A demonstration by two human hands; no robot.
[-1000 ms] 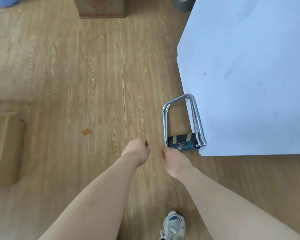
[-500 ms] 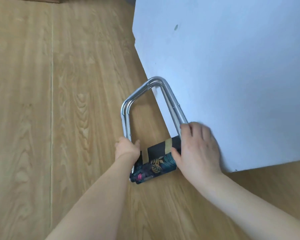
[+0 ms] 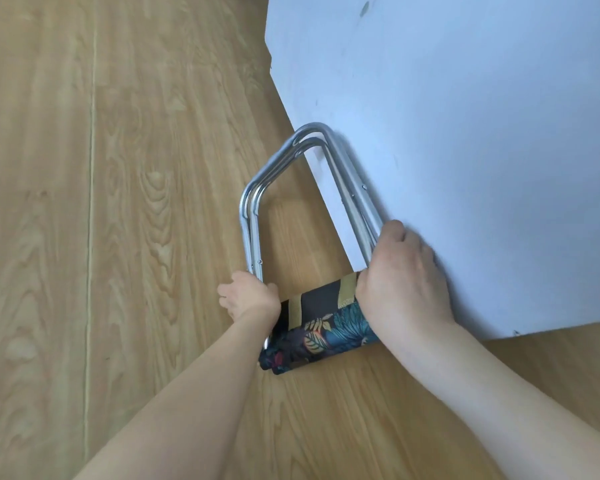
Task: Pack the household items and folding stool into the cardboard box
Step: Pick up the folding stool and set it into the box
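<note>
Folding stool [image 3: 312, 233] lies collapsed on the wooden floor [image 3: 118, 202], one side under the white tabletop [image 3: 465, 133] edge. Left hand [image 3: 248, 296] grips the left tubes; right hand [image 3: 400, 275] grips the right tubes beside the leaf-print fabric. No legible writing.

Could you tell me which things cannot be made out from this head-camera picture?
- Cardboard box: outside the head view, so its place cannot be told.
- Folding stool: its right tubes near the seat are covered by the right hand; the left hand covers the left tube's lower end.
- Household items: none in view.
- White table: cut off by the top and right edges; its legs are unseen.
</note>
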